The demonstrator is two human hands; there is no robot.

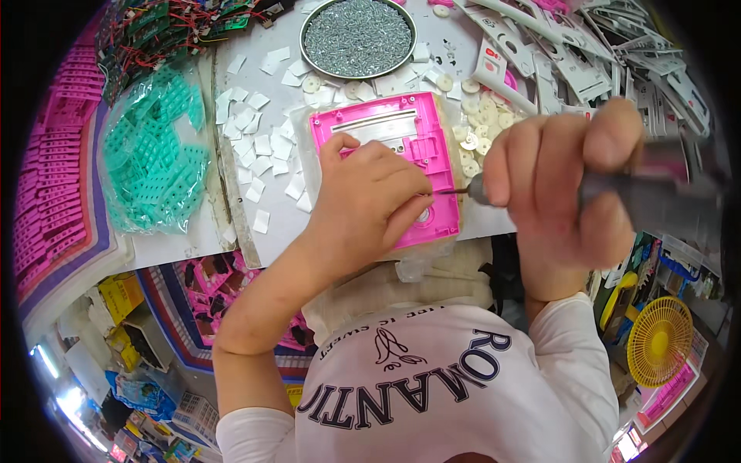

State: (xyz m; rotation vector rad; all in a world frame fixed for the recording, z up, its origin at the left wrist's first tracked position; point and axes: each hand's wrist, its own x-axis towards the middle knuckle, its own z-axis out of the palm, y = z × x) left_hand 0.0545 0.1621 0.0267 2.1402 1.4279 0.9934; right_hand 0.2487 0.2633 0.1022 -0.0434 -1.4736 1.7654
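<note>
A pink plastic casing (444,166) lies inner side up on the table in front of me, with a clear strip across its upper part. My left hand (370,189) rests over its left and middle, fingers bent and pressing on it. What may be under those fingertips is hidden. In my right hand (559,174) is a grey electric screwdriver (644,193), held roughly level, fingers wrapped around its body. Its thin bit points left and meets the casing near the right edge, close to my left fingers. The screwdriver's rear end is blurred.
A round metal bowl (358,38) of small screws stands beyond the casing. White square pads (262,145) lie to the left, cream discs (486,116) to the right. A bag of green plastic parts (158,154), stacked pink casings (58,170), circuit boards (154,31) and white panels (571,65) surround these.
</note>
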